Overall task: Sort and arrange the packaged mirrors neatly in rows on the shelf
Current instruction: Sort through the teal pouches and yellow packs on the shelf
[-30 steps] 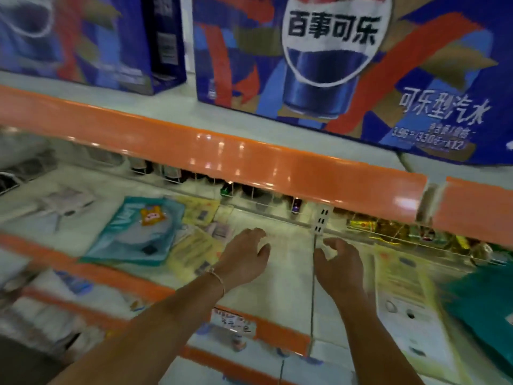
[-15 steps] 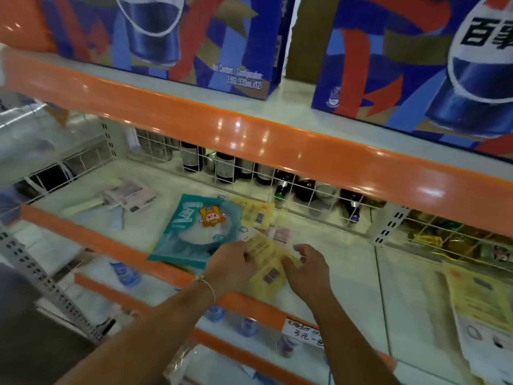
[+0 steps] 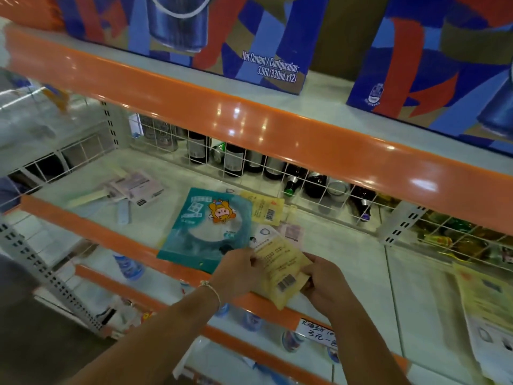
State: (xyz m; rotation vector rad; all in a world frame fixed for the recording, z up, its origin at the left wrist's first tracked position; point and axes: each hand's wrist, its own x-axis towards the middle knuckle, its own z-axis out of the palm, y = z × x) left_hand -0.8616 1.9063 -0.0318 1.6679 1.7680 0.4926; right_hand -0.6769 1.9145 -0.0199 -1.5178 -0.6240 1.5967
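Both hands are seen low in the centre of the frame, closed on 1 yellow packet [image 3: 281, 269]. The left hand [image 3: 240, 273] is curled round the packet's left edge, a thin bracelet [image 3: 212, 290] worn at its wrist. The right hand [image 3: 323, 283] is pinched on the packet's right edge, fingers bent inward. The packet is held tilted over the orange front lip of the shelf [image 3: 347, 262], barcode side up, its lower corner hanging past the lip.

Just left of the hands, a teal packet [image 3: 205, 232] with a cartoon figure is laid flat on the shelf, its near edge reaching the lip. A 2nd yellow packet [image 3: 263, 208] is seen behind it, toward the wire grid [image 3: 277, 173], and a small pink packet [image 3: 293, 232] lies just above the held one. Pale packets [image 3: 136, 187] are scattered at centre left. Dark bottles [image 3: 233, 161] are lined up behind the grid. Blue printed cartons [image 3: 249, 37] are stood on the upper shelf along the top of the frame. A handwritten price tag [image 3: 317, 330] is fixed below the right hand.
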